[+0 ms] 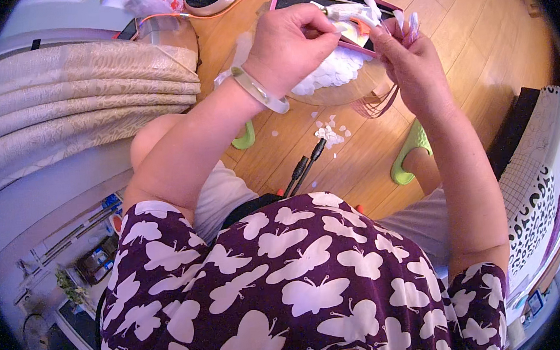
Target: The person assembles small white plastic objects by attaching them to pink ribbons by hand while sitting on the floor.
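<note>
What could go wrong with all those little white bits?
The small white piece pinched in the left hand might slip, as only the fingertips hold it.

The white heap looks loose, so a bump from a hand might knock some off; other scattered white pieces lie on the floor.

Those floor pieces might get stepped on, because a foot in a green slipper rests nearby.
</note>
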The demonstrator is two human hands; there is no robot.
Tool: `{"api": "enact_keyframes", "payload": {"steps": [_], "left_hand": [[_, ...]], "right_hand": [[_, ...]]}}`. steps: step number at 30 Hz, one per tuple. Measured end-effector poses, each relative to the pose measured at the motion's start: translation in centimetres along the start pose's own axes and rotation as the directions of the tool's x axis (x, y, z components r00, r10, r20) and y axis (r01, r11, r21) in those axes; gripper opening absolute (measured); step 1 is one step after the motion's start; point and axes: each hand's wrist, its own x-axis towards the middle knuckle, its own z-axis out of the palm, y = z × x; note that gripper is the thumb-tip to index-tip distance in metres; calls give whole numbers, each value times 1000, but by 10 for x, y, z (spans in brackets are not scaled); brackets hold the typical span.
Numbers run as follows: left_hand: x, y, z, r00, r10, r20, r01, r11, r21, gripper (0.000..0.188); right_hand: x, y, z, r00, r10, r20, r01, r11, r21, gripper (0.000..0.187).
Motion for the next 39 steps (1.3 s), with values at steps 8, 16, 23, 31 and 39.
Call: {"api": "enact_keyframes", "payload": {"steps": [8,16,23,31,39], "left_hand": [[-1,19,-10,853,492,174,-502,683,531,10],[1,19,-5,863,471,183,-483,663,572,8],[3,12,-8,999,-39,21,39,999,28,10],[8,24,-12,838,-404,366,523,785,-332,32],[12,14,-10,815,-450,366,567,748,-344,24]], "right_hand": [[3,-3,25,997,-56,-59,61,995,83,19],[8,10,36,969,-229,-91,232,972,27,11],[11,3,23,959,-282,-22,280,958,-56,11],[17,0,21,961,-270,53,272,961,-41,13],[23,1,19,964,-259,66,263,962,-76,12]]}}
